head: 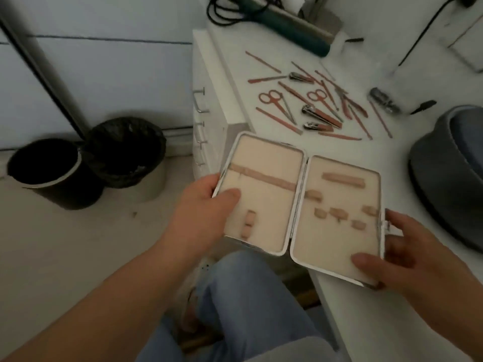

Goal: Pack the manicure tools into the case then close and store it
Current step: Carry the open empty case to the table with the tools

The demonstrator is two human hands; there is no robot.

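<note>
I hold the case (300,202) open flat in front of me, like an open book. My left hand (201,212) grips its left half: my thumb lies on the soft tan lining and my other fingers are tucked under, where I cannot see them. My right hand (418,259) holds the right half, thumb on the lining near the bottom corner, fingers spread along the edge by the small clasp (386,226).

The case sits at the near edge of the white table (339,304), and its left half hangs out past the edge over my knee. The hinge runs up and away from me, tipped a bit to the right, so each half is long that way too. Little tan loops and straps cross the lining. No tool is in them.

The manicure tools (316,105) lie loose on the table beyond the case, well apart from it. They are thin pink sticks, two scissors (274,100) and shiny clippers (317,114), pointing every which way.

A grey bowl (449,178) sits at the right. Two black bins (86,160) stand on the floor to the left.
</note>
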